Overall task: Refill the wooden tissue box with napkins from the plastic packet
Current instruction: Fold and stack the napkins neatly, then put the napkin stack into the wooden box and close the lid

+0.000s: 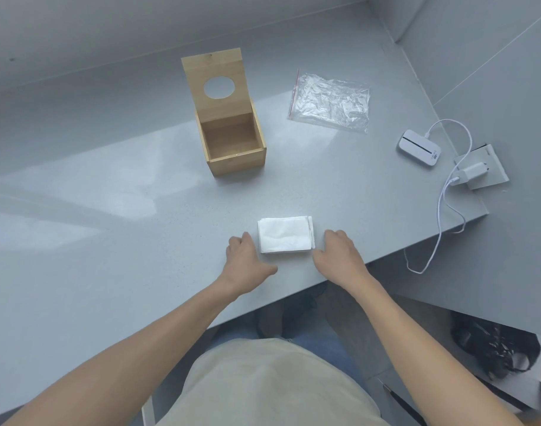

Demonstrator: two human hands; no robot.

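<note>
A white stack of napkins (284, 234) lies flat on the grey table (109, 210) near its front edge. My left hand (246, 259) rests against the stack's left side and my right hand (340, 256) against its right side, fingers curled down, neither lifting it. The wooden tissue box (235, 139) stands farther back with its lid, which has a round hole, swung up and its inside empty. The clear plastic packet (330, 101) with a red zip edge lies flat and empty to the right of the box.
A small white device (419, 148) with a white cable (441, 210) and a plugged charger (473, 171) sit at the table's right edge. A wall runs along the back. Below the table edge are my legs and a dark bag (493, 345).
</note>
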